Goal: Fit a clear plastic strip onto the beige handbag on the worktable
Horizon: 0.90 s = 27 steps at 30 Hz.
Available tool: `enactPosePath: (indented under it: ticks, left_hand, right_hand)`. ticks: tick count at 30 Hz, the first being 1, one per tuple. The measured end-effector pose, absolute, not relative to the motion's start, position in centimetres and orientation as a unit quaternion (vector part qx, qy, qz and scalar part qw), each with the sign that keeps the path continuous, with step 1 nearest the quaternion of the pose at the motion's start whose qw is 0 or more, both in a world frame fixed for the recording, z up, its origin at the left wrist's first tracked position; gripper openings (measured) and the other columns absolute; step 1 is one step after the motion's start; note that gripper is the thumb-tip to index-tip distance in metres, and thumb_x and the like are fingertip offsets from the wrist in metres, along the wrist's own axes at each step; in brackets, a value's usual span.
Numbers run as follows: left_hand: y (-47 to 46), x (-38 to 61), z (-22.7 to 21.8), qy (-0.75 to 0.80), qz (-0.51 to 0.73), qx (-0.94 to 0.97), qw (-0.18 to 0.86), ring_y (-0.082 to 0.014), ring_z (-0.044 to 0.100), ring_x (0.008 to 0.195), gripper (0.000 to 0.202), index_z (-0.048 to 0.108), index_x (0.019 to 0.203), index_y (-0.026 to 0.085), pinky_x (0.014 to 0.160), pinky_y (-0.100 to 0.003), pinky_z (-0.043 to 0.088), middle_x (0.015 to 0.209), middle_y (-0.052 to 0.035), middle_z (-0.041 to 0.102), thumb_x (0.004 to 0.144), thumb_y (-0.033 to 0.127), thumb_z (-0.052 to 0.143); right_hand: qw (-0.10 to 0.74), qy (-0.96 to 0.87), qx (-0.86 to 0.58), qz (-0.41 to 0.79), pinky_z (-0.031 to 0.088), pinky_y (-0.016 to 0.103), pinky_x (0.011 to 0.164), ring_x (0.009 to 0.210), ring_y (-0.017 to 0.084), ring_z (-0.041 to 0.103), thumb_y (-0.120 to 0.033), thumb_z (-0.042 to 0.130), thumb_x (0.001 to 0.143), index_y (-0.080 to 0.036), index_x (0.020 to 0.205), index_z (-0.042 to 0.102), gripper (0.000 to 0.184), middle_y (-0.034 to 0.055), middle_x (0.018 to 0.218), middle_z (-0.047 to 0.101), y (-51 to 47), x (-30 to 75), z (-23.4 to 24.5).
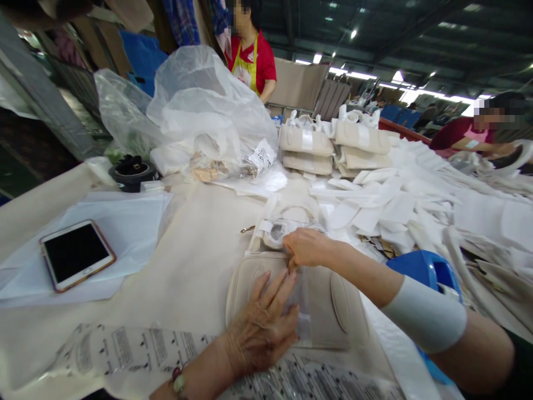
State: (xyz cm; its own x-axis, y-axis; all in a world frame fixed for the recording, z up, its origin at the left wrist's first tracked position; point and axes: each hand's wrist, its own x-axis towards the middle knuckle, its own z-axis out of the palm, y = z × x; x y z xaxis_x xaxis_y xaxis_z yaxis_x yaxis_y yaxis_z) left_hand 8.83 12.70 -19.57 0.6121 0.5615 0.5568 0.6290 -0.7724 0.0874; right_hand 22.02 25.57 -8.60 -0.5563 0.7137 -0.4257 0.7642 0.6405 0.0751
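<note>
A cream handbag point(362, 319) lies flat in front of me, with a translucent strip point(307, 303) running across its middle. My left hand point(264, 325) rests on the bag, fingers stretched out and slightly apart, fingertips near its top edge. Just above them, my right hand point(308, 248) is closed in a pinch at that edge. What its fingers grip is hidden. Beyond the bag lies its handle point(272, 236), covered in white wrapping, with a small gold-coloured clasp point(247, 229) to the left. Under the bag's near side spreads a printed clear plastic bag point(137, 347).
On the left, a phone point(77, 253) lies on white sheets point(135, 214). Behind are a roll of black tape point(135, 175), crumpled clear plastic point(208, 94) and stacked cream bags point(306, 141). White wrapped pieces point(387, 203) and a blue container point(420, 266) are right. Two people work beyond.
</note>
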Motion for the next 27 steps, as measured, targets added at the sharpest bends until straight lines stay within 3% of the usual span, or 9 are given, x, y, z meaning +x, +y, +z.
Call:
enactPosePath:
  ticks: [2,7,12,18,21,23,27]
  left_hand:
    - [12.8,8.8,-19.5,-0.329,-0.271,-0.903,0.043,-0.0369,0.023,0.135,0.033,0.058,0.106,0.016,0.105,-0.058,0.020,0.140,-0.0212,0.037,0.084,0.041,0.058]
    - [12.8,8.8,-19.5,-0.320,-0.247,-0.914,0.050,-0.0311,0.040,0.126,0.033,0.057,0.109,0.017,0.105,-0.056,0.021,0.125,-0.0170,0.053,0.087,0.041,0.052]
    - [12.7,8.9,-19.6,-0.319,-0.242,-0.913,0.075,-0.0287,0.046,0.120,0.033,0.057,0.110,0.016,0.104,-0.051,0.027,0.122,-0.0163,0.056,0.089,0.040,0.049]
    - [12.9,8.9,-19.8,-0.315,-0.251,-0.913,0.068,-0.0291,0.049,0.118,0.033,0.058,0.107,0.016,0.102,-0.049,0.031,0.120,-0.0163,0.057,0.087,0.041,0.053]
    - [13.0,8.9,-19.7,-0.318,-0.254,-0.911,0.069,-0.0289,0.049,0.117,0.033,0.058,0.107,0.016,0.101,-0.049,0.034,0.119,-0.0159,0.057,0.085,0.040,0.055]
    - [13.0,8.9,-19.7,-0.314,-0.257,-0.911,0.070,-0.0286,0.049,0.118,0.033,0.058,0.107,0.016,0.101,-0.049,0.035,0.119,-0.0155,0.057,0.085,0.040,0.056]
    - [13.0,8.9,-20.0,-0.311,-0.277,-0.906,0.076,-0.0286,0.047,0.119,0.031,0.059,0.107,0.017,0.100,-0.048,0.034,0.122,-0.0148,0.056,0.087,0.040,0.052]
  right_hand:
    - [0.208,0.881,0.420,-0.063,0.038,0.024,0.057,0.084,0.025,0.065,-0.034,0.075,0.064,-0.015,0.090,0.069,0.033,0.0102,0.086,0.070,25.5,22.1,-8.6]
    - [0.192,0.883,0.417,-0.096,0.036,0.022,0.054,0.080,0.022,0.063,-0.039,0.080,0.057,-0.016,0.084,0.069,0.038,0.0060,0.081,0.070,26.2,22.6,-8.8]
    - [0.193,0.876,0.406,-0.175,0.036,0.018,0.051,0.058,0.012,0.060,-0.035,0.074,0.067,-0.019,0.077,0.068,0.019,-0.0046,0.059,0.064,27.6,23.2,-9.0]
    - [0.160,0.876,0.420,-0.178,0.036,0.019,0.051,0.054,0.012,0.059,-0.026,0.076,0.066,-0.017,0.069,0.067,0.013,-0.0043,0.053,0.060,28.2,23.5,-8.8]
    - [0.112,0.882,0.434,-0.146,0.039,0.020,0.058,0.064,0.015,0.062,-0.012,0.069,0.071,-0.014,0.071,0.068,0.002,0.0010,0.062,0.064,28.1,23.5,-8.6]
    - [0.054,0.889,0.441,-0.112,0.040,0.022,0.066,0.078,0.018,0.062,-0.007,0.064,0.074,-0.013,0.081,0.068,0.010,0.0064,0.081,0.067,27.2,23.7,-8.3]
    - [-0.065,0.874,0.478,-0.057,0.040,0.024,0.075,0.085,0.015,0.059,-0.020,0.052,0.089,-0.016,0.100,0.062,0.015,0.0076,0.100,0.063,23.0,27.5,-7.4]
